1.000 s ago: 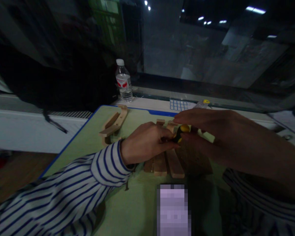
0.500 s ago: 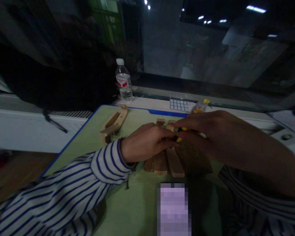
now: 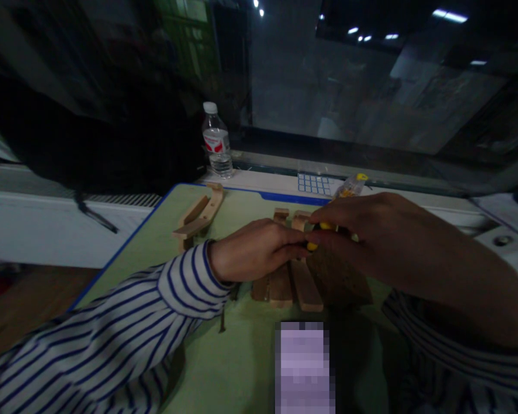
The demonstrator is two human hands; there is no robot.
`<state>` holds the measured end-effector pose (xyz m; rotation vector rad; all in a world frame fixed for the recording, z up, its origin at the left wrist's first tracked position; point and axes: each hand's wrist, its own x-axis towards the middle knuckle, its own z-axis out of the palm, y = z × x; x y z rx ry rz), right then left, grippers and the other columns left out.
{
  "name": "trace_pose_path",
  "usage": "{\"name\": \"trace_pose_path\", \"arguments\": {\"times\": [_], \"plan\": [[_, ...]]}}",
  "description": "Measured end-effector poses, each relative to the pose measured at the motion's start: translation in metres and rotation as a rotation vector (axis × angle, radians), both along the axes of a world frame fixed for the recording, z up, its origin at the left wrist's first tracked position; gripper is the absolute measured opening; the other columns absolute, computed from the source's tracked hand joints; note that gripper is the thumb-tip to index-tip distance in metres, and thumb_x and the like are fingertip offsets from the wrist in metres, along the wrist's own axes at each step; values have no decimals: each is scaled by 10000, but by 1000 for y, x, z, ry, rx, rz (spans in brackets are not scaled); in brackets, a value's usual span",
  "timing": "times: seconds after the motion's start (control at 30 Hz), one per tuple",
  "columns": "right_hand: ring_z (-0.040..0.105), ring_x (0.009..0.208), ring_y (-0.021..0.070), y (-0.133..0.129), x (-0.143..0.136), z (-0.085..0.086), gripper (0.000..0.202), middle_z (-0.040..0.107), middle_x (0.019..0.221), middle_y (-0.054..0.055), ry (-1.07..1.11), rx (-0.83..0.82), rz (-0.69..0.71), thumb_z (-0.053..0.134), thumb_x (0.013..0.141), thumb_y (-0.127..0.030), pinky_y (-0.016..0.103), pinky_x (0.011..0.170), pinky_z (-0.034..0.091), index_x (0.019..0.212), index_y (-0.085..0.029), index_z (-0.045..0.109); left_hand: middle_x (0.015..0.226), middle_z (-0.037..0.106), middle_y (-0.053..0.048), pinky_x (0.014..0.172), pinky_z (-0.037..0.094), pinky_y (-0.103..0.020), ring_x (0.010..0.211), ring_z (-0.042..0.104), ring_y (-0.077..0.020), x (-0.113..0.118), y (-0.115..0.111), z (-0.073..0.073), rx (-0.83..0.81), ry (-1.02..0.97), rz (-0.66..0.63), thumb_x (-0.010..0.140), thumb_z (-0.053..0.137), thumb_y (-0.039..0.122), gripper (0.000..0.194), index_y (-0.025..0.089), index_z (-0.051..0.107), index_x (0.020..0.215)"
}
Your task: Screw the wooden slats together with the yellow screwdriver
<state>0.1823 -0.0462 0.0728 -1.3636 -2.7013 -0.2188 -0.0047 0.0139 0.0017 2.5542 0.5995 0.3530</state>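
My right hand (image 3: 362, 230) is closed around a yellow-and-black handled tool (image 3: 328, 226), like a screwdriver; its working end is hidden. From the left, my left hand (image 3: 263, 247) pinches at the tool's lower yellow part (image 3: 312, 246), thumb and forefinger close together. Under both hands lie wooden slats (image 3: 307, 287) side by side, with a second slat (image 3: 280, 287) just left. A darker brown wooden piece (image 3: 341, 279) rests beneath my right hand. Whether the tool touches the slats cannot be seen.
A curved wooden frame with holes (image 3: 205, 215) stands at the board's far left. A bolt (image 3: 222, 321) lies near my left sleeve. A phone with a blurred screen (image 3: 304, 368) is in front. On the sill are a water bottle (image 3: 217, 144) and a clear bag (image 3: 351, 187).
The yellow-and-black tool has turned slightly between my fingers, showing more yellow. Both hands stay in nearly the same place over the slats.
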Motion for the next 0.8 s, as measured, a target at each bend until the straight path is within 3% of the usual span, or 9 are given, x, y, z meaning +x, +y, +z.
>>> {"name": "trace_pose_path", "arguments": {"times": [0.27, 0.53, 0.8], "plan": [[632, 765, 192, 0, -1, -1, 297, 695, 892, 38, -11, -17, 2, 425, 932, -400, 309, 658, 404, 1004, -212, 643, 1095, 665, -10, 853, 435, -238, 998, 608, -144, 0, 3, 1, -40, -55, -47, 920, 456, 204, 288, 252, 589, 1171], [625, 692, 174, 1, -2, -2, 298, 687, 792, 28, 2, 14, -21, 430, 929, -399, 292, 615, 391, 920, -198, 650, 899, 700, -18, 749, 439, -240, 846, 628, -159, 3, -5, 9, 68, 0, 111, 855, 570, 331, 228, 223, 670, 1029], [625, 895, 182, -2, -2, 2, 277, 675, 1044, 28, 99, 1, 48, 457, 921, -391, 305, 749, 439, 1076, -219, 610, 813, 701, -10, 665, 409, -225, 756, 621, -138, 2, -5, 3, 59, -30, 134, 862, 567, 314, 177, 212, 691, 936]]}}
